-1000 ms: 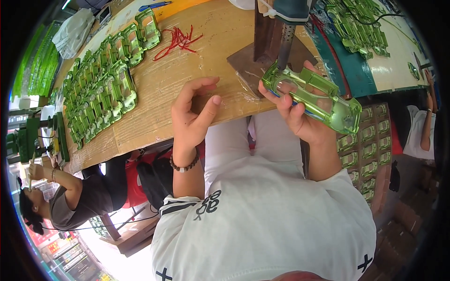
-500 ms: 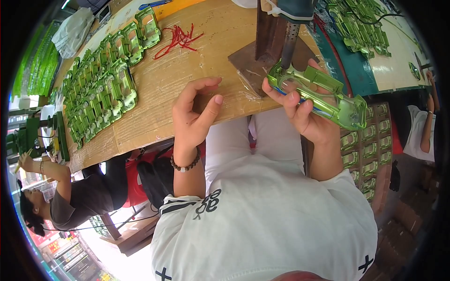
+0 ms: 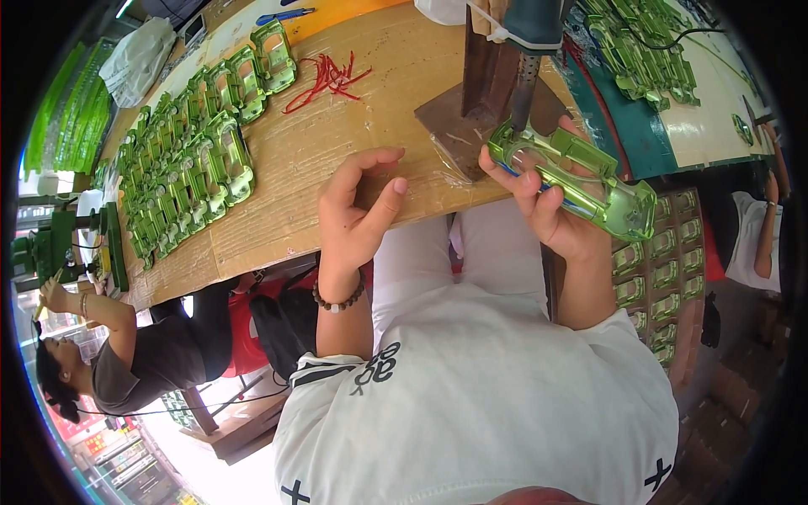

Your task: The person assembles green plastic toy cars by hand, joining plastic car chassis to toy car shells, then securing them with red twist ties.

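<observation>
My right hand (image 3: 560, 217) holds a shiny, see-through green plastic housing (image 3: 629, 210) from below, tilted over the table's near edge. The housing has an oval opening and raised clips, and something blue shows along its side. At its far left end it meets the tip of a perforated metal barrel (image 3: 523, 93), which points down from a dark-bodied tool (image 3: 534, 23) fixed on a brown steel stand (image 3: 486, 63). Whether the tip presses on the plastic cannot be made out. My left hand (image 3: 352, 215) hovers by the table edge, fingers curved and apart, holding nothing.
Rows of green housings (image 3: 189, 164) lie on the left of the table (image 3: 337, 126), with red wires (image 3: 330, 82) beside them. More housings (image 3: 644, 63) lie at the far right; a rack (image 3: 665, 269) of parts stands below. A co-worker (image 3: 160, 362) sits at the left.
The whole view has shifted slightly. Both hands, the housing and the tool keep nearly the same places relative to each other.
</observation>
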The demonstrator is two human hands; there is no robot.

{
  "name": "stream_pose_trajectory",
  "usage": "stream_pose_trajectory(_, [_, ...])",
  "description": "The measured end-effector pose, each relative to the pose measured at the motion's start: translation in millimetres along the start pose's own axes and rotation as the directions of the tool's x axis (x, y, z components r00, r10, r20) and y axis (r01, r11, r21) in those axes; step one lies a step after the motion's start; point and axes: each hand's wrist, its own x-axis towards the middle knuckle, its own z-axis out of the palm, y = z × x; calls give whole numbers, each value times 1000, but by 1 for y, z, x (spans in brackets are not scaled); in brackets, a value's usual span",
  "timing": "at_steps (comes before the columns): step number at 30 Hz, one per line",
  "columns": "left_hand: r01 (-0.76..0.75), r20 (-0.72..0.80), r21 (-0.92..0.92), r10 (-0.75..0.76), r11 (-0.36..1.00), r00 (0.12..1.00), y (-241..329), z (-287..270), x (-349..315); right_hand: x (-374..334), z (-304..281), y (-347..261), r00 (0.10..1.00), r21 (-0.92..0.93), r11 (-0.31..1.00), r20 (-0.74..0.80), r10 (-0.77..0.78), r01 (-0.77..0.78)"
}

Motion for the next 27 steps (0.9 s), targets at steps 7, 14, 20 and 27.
stream_pose_trajectory(7, [-9, -8, -4, 9, 1000, 1000, 0, 0, -1, -1, -9, -2, 997, -86, 994, 26, -68, 70])
stream_pose_trajectory(14, [-11, -14, 1, 11, 1000, 1000, -1, 1, -1, 6, -3, 3, 929, -361, 879, -78, -361, 311])
stream_pose_trajectory(20, [-17, -22, 6, 17, 1000, 1000, 0, 2, -1, 8, -1, 0, 900, -446, 821, -71, -430, 357])
stream_pose_trajectory(27, [-7, -18, 4, 7, 1000, 1000, -1, 1, -2, 4, -2, 2, 873, -475, 795, -104, -477, 378])
